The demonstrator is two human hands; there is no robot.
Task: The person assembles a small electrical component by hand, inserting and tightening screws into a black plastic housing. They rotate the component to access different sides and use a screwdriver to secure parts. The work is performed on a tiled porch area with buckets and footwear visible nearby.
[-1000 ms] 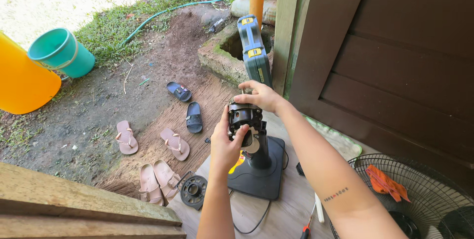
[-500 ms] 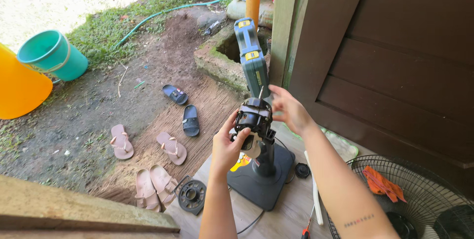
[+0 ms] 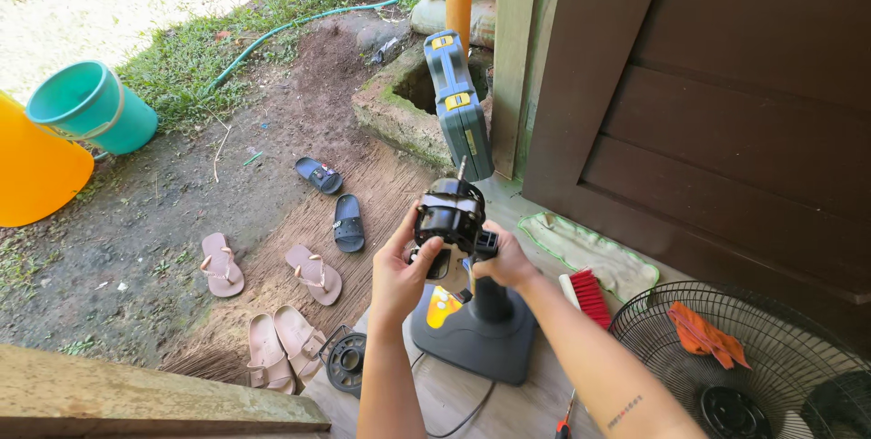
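So the black fan motor (image 3: 450, 212) sits on top of its stand, dead center of the view, and both hands are on it. The left hand (image 3: 401, 271) wraps the motor from the 9 o'clock side, fingers curled around the housing. The right hand (image 3: 504, 262) grips just under it at the neck, fingers clenched. The stand's dark base (image 3: 476, 335) rests on the wooden floor. At 4 o'clock lies the wire fan guard (image 3: 744, 366); a green tool case (image 3: 459, 103) stands at 12.
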